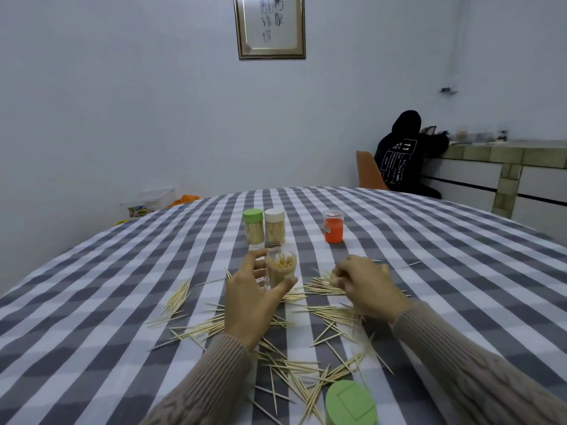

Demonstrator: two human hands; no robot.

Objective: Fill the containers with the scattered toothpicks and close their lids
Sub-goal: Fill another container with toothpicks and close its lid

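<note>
My left hand (250, 297) grips an open clear container (280, 269), partly filled with toothpicks, held just above the checked tablecloth. To its right my right hand (365, 285) pinches a small bunch of toothpicks (330, 279) low over the cloth. Scattered toothpicks (294, 368) lie across the cloth around and in front of both hands. A loose green lid (350, 403) lies at the near edge. Two closed, filled containers stand behind: one with a green lid (253, 226), one with a white lid (274, 225).
An orange jar (333, 226) with a clear lid stands at the back right of the round table (107, 286). Beyond the table a person in a dark hoodie (402, 154) sits on an orange chair at a counter. Boxes lie on the floor at left.
</note>
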